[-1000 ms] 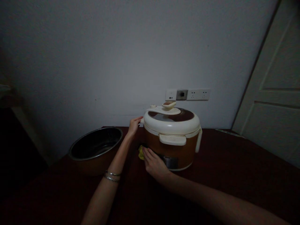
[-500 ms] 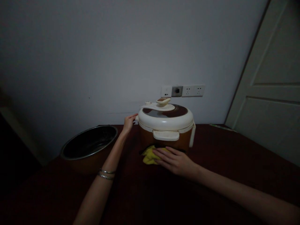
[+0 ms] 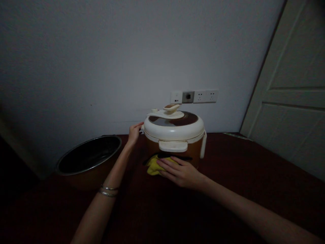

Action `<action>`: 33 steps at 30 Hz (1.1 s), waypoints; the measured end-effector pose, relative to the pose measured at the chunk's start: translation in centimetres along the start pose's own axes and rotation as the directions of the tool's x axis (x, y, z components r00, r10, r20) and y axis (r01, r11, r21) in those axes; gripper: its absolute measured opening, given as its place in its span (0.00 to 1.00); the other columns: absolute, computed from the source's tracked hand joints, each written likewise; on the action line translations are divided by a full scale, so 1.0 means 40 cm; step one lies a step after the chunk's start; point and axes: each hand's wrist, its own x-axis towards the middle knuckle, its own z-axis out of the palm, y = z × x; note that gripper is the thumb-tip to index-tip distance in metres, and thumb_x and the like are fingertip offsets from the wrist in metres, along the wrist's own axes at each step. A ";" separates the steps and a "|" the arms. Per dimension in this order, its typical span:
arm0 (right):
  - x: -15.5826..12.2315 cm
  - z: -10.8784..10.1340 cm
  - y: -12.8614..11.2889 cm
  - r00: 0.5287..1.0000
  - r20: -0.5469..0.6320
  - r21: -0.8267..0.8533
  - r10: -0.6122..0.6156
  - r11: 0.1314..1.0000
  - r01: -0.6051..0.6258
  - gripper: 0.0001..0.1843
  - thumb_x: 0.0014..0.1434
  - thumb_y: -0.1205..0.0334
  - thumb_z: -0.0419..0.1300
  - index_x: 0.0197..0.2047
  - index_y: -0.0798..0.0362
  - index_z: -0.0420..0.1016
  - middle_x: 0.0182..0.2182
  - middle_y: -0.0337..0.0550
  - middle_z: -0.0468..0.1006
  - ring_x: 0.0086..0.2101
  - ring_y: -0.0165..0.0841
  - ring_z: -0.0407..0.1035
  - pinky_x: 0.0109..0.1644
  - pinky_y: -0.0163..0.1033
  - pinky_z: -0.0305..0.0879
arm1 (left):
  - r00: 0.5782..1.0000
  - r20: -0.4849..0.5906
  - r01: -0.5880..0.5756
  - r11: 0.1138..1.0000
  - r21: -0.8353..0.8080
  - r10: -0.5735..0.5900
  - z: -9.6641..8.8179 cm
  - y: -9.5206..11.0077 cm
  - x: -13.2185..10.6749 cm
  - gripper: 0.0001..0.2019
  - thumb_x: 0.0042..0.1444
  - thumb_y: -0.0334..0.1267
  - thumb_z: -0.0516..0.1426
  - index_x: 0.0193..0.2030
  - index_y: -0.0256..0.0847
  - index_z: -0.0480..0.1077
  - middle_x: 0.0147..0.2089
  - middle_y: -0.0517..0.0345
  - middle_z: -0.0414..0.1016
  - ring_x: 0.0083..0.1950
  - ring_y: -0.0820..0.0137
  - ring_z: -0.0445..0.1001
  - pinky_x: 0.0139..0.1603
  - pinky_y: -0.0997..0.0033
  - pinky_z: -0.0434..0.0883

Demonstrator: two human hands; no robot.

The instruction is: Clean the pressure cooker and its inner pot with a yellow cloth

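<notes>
An orange rice cooker (image 3: 175,149) with a cream lid (image 3: 174,128) stands on a dark red-brown table (image 3: 243,176) near the wall. My left hand (image 3: 133,132) grips the lid's rim on the cooker's left side, fingers curled; bangles circle that wrist. My right hand (image 3: 179,171) lies with fingers stretched out on a yellow cloth (image 3: 152,165), pressing it against the lower front of the cooker.
A wide metal bowl (image 3: 88,159) sits to the left on the table. A strip of wall sockets (image 3: 194,96) is behind the cooker. A white door (image 3: 291,101) stands at the right. The room is dim.
My right hand with the yellow cloth has slid from the cooker's lower left side round to its front. My left hand stays on the lid's rim. The view shifted slightly.
</notes>
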 end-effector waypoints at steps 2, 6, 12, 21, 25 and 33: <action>0.003 0.001 0.015 1.000 -0.008 0.024 0.001 1.000 -0.001 0.18 0.64 0.67 0.52 0.56 0.54 0.68 0.62 0.47 0.60 0.62 0.33 0.53 0.61 0.42 0.57 | 1.000 0.009 -0.012 1.000 0.003 0.012 0.001 0.002 -0.002 0.15 0.36 0.37 0.56 0.31 0.37 0.79 0.35 0.53 0.79 0.40 0.64 0.74 0.39 0.68 0.69; -0.091 -0.023 0.093 1.000 -0.005 0.111 -0.007 0.994 0.008 0.23 0.63 0.67 0.54 0.59 0.41 0.64 0.59 0.37 0.65 0.60 0.27 0.57 0.61 0.42 0.59 | 1.000 0.002 -0.007 1.000 0.022 0.006 0.002 0.004 -0.005 0.14 0.37 0.39 0.57 0.31 0.37 0.78 0.34 0.52 0.79 0.39 0.63 0.74 0.40 0.66 0.69; -0.246 -0.040 0.169 0.957 -0.184 0.227 0.226 0.957 -0.182 0.19 0.61 0.72 0.55 0.52 0.42 0.72 0.56 0.40 0.70 0.58 0.33 0.61 0.59 0.50 0.63 | 1.000 0.012 -0.013 0.999 0.030 0.013 -0.003 -0.004 0.001 0.15 0.38 0.39 0.56 0.32 0.36 0.78 0.35 0.51 0.79 0.38 0.64 0.74 0.40 0.66 0.69; -0.254 0.058 0.094 0.364 -0.449 0.427 0.816 0.554 -0.714 0.12 0.60 0.64 0.56 0.45 0.55 0.76 0.55 0.56 0.70 0.54 0.41 0.67 0.55 0.53 0.66 | 0.999 -0.031 0.023 1.000 0.017 -0.023 0.002 -0.007 0.007 0.16 0.37 0.37 0.55 0.33 0.35 0.78 0.33 0.53 0.78 0.33 0.68 0.73 0.35 0.70 0.69; -0.229 0.082 0.036 0.073 -0.325 0.623 0.943 0.272 -0.733 0.20 0.57 0.54 0.59 0.47 0.59 0.76 0.52 0.59 0.73 0.52 0.44 0.68 0.56 0.55 0.64 | 0.999 -0.030 0.028 1.000 0.004 -0.028 0.004 -0.003 0.002 0.16 0.37 0.37 0.55 0.33 0.34 0.78 0.32 0.53 0.77 0.32 0.69 0.72 0.34 0.70 0.69; -0.190 0.043 -0.004 -0.242 0.054 0.822 0.969 -0.181 -0.540 0.33 0.47 0.47 0.64 0.52 0.59 0.71 0.52 0.56 0.73 0.52 0.43 0.68 0.58 0.51 0.61 | 0.999 -0.040 0.022 1.000 0.006 -0.021 0.009 0.001 -0.001 0.17 0.38 0.39 0.55 0.34 0.34 0.77 0.28 0.56 0.76 0.31 0.70 0.71 0.32 0.71 0.69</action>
